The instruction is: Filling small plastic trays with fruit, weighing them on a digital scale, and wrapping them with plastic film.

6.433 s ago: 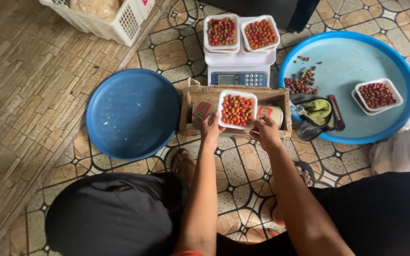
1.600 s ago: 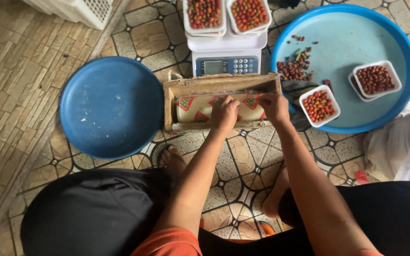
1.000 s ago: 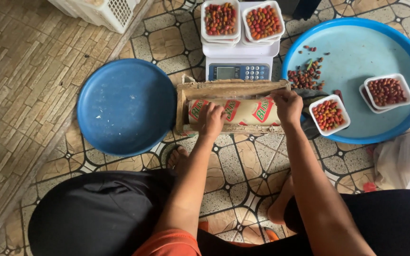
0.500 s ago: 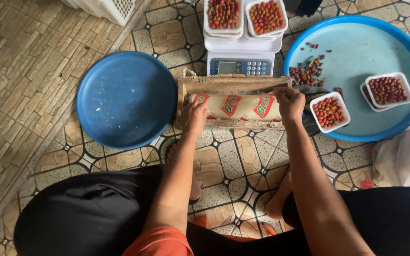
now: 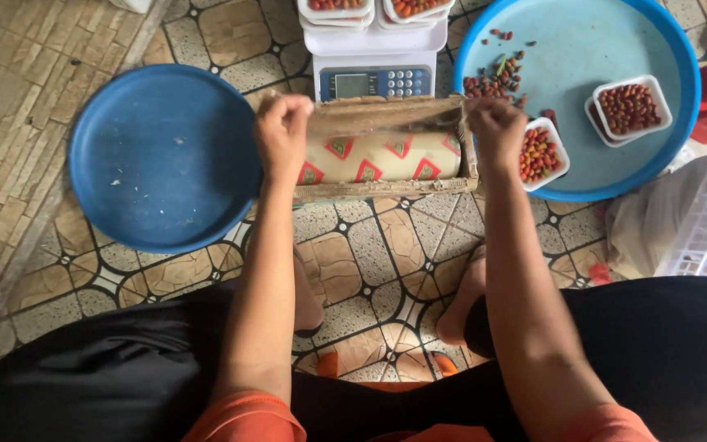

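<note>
Near: person sits on the tiled floor point(image 5: 386, 262), dark trousers, bare feet under the arms

Both hands are now up at the far edge of the wooden box point(image 5: 386, 190). Left hand point(image 5: 281, 131) pinches the left corner of a clear film sheet point(image 5: 386, 117), right hand point(image 5: 497, 127) pinches the right corner; both closed on film, stretched taut between them. Half a second ago the hands sat lower, at the front of the roll, no sheet pulled out; a tray of fruit stood in the box several seconds back, gone now

So: a length of wrap is drawn off, nothing under it yet

Film roll point(image 5: 382, 157) lies in the box, cream with red-green triangles

9 o'clock of the box: blue lid point(image 5: 157, 155)
12 o'clock: scale point(image 5: 374, 69), two filled trays on top
2 o'clock: blue tray point(image 5: 607, 49) with loose fruit point(image 5: 497, 80), small tray point(image 5: 540, 153) just beside the right hand, stacked tray point(image 5: 632, 108) further right
</note>
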